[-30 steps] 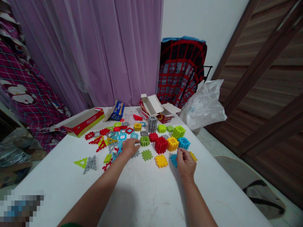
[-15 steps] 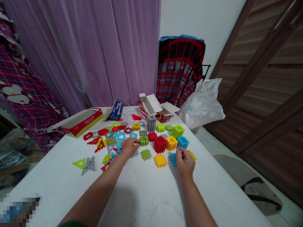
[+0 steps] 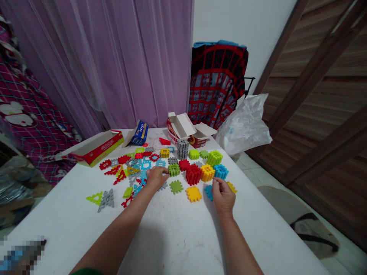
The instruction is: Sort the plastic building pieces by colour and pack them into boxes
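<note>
My left hand (image 3: 156,178) reaches to a small stack of green interlocking building tiles (image 3: 173,170), thumb and index finger closed at its left edge. A flat green tile (image 3: 176,187) lies just in front of the stack. My right hand (image 3: 224,195) is closed in a pinch near a yellow tile stack (image 3: 207,173) and a blue stack (image 3: 221,172); whatever is between its fingertips is hidden. Beside it a blue tile (image 3: 209,192) is partly covered, and a yellow tile (image 3: 194,194) lies flat to its left. A red stack (image 3: 193,174) stands between the hands.
Loose tiles in several colours, including a light blue one (image 3: 146,165), spread left of my left hand. Behind stand a tall grey stack (image 3: 182,149), a lime stack (image 3: 214,157) and opened boxes, one red and green (image 3: 103,148). A plastic bag (image 3: 243,128) stands beyond the right edge.
The whole view has shifted very slightly. Both hands stay in the same places beside the same tiles, with no visible change in grip.
</note>
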Demonstrator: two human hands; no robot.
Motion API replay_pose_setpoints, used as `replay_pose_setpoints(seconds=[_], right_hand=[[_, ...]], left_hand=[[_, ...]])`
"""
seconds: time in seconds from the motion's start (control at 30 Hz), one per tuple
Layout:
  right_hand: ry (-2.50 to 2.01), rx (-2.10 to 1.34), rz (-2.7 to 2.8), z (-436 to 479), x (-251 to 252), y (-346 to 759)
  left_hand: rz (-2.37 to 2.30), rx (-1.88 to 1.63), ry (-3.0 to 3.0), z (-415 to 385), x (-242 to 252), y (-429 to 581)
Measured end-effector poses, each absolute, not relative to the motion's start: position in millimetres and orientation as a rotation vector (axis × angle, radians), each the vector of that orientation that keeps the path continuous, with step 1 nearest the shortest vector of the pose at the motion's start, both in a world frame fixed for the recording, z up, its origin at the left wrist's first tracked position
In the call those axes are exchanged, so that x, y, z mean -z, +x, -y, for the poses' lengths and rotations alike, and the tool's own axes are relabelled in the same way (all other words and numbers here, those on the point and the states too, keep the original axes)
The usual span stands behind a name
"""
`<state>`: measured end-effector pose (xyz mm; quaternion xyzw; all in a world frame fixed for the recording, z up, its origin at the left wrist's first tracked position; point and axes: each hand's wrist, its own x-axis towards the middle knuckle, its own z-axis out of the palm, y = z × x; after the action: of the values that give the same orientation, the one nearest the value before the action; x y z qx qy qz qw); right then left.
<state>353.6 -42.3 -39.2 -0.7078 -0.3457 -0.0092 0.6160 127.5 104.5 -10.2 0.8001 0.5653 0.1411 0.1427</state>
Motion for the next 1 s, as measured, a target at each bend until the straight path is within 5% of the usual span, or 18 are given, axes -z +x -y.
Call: replay_pose_setpoints(seconds=[0.63, 1.0], right_hand=[[-1.637, 0.007, 0.798, 43, 37, 354], [-1.624, -0.002, 0.792, 43, 39, 354]], left_hand=[[-1.559, -0.365, 2.436, -104, -2, 122], [-0.749, 0.059, 3.099, -123, -54, 145]])
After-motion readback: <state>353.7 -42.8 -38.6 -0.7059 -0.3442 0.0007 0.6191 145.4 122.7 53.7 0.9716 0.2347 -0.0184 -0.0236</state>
